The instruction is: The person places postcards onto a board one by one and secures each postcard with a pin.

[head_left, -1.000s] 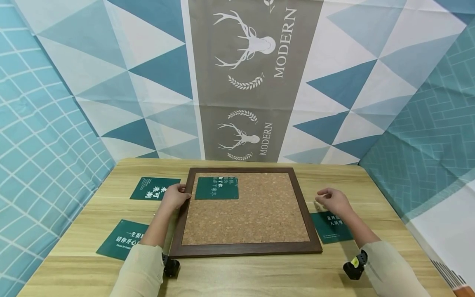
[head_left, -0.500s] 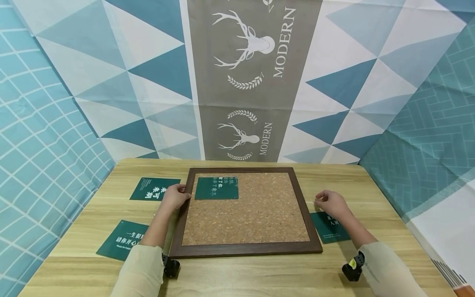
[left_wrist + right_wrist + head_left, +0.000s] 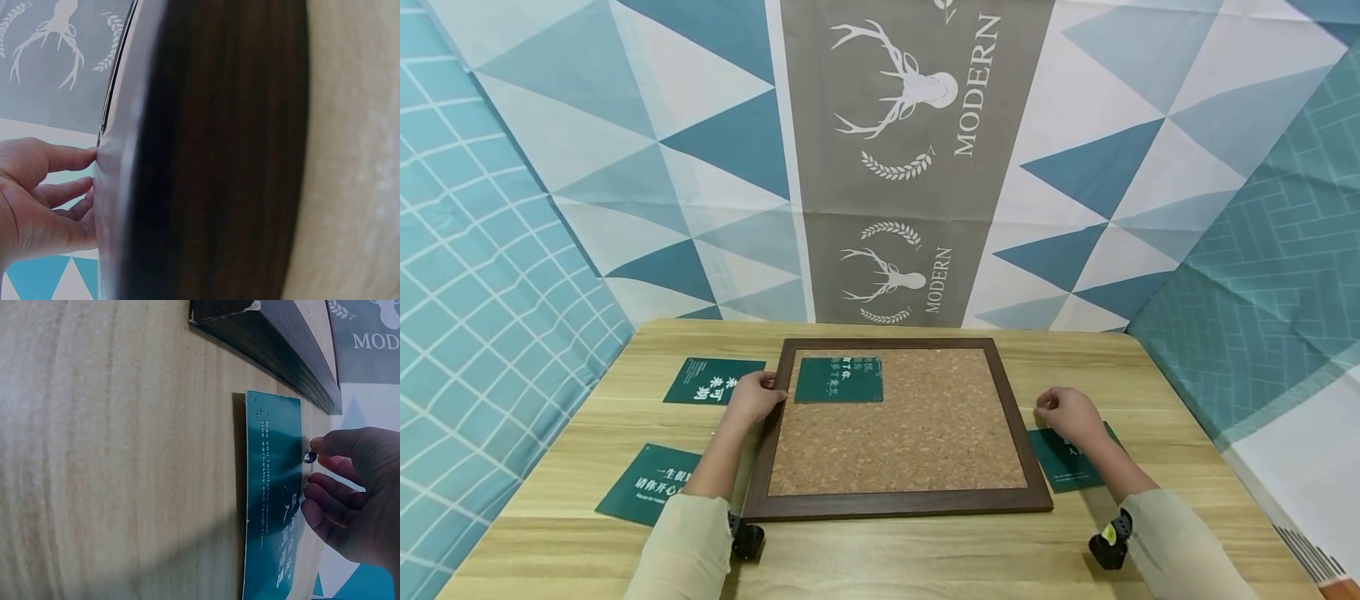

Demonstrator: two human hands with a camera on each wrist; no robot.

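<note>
My left hand (image 3: 756,397) grips the left side of a cork board (image 3: 902,442) in a dark brown frame. In the left wrist view its thumb and fingertips meet the frame (image 3: 219,156). A green card (image 3: 820,387) with white characters lies on the cork at the upper left. Right of the board, my right hand (image 3: 1070,412) pinches a small shiny pushpin (image 3: 310,457) between thumb and index finger, its other fingers curled loosely. Under this hand and forearm is another green card (image 3: 1067,471), partly covered, on the table just beside the frame.
Two more green cards lie left of the board: one (image 3: 696,382) farther back, the other (image 3: 643,487) nearer and partly hidden by the left forearm. The wooden table (image 3: 887,554) ends against a patterned cloth backdrop (image 3: 880,250).
My right hand has drawn its thumb and index finger together and shifted slightly down and left, its forearm covering more of the card. The left hand and board stay in place.
</note>
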